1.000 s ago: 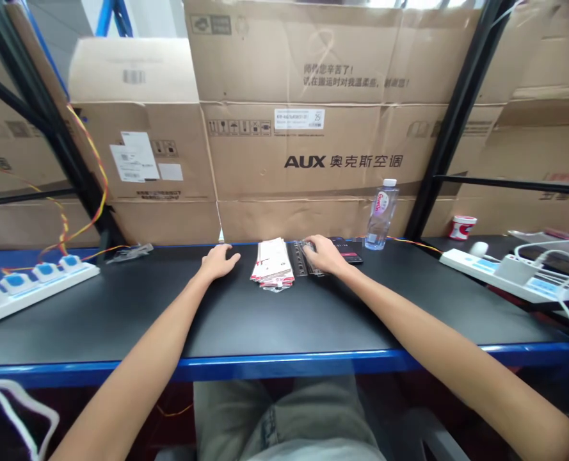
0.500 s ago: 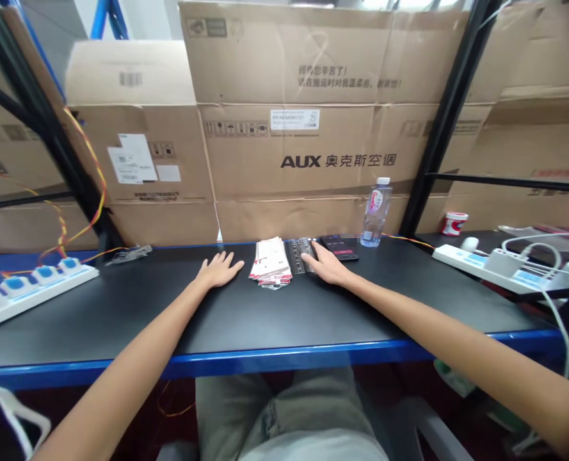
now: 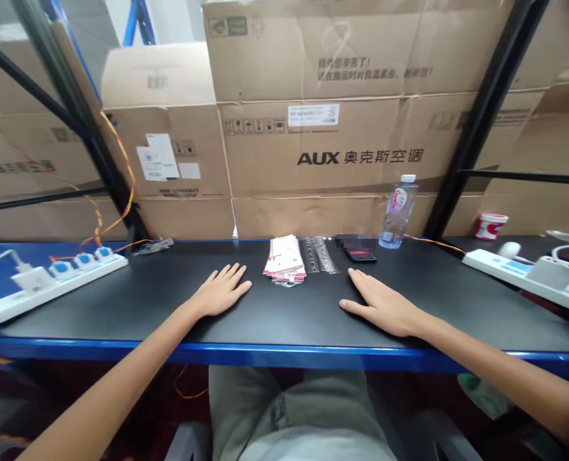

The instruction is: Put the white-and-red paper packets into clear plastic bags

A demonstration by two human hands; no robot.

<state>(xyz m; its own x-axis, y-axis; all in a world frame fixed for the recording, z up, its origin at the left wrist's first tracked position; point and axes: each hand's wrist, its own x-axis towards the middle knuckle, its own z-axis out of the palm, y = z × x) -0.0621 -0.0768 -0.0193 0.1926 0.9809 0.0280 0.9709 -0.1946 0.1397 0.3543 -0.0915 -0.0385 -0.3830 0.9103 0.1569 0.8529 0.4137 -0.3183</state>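
My left hand [image 3: 222, 290] lies flat on the black tabletop [image 3: 284, 323], fingers spread and nothing in it. To its right, a small gap away, is a stack of white and red printed cards [image 3: 285, 257]. Beside the stack lie clear plastic strips [image 3: 319, 255] with dark markings. My right hand [image 3: 380, 302] rests palm down on the table, thumb apart from the other fingers, holding nothing. Just beyond its fingertips sits a black phone [image 3: 360, 248], its screen partly blurred.
Behind the phone stands a clear water bottle [image 3: 398, 212]. White power strips lie at the left [image 3: 58, 288] and right [image 3: 528, 278] with cords. A red and white tub [image 3: 490, 226] is at the far right. Cardboard sheets [image 3: 322, 186] wall the back; a blue edge [image 3: 288, 354] runs along the front.
My right hand has drawn back toward me and to the right, off the plastic strips. My left hand stays flat, slightly nearer me. The view has shifted left.
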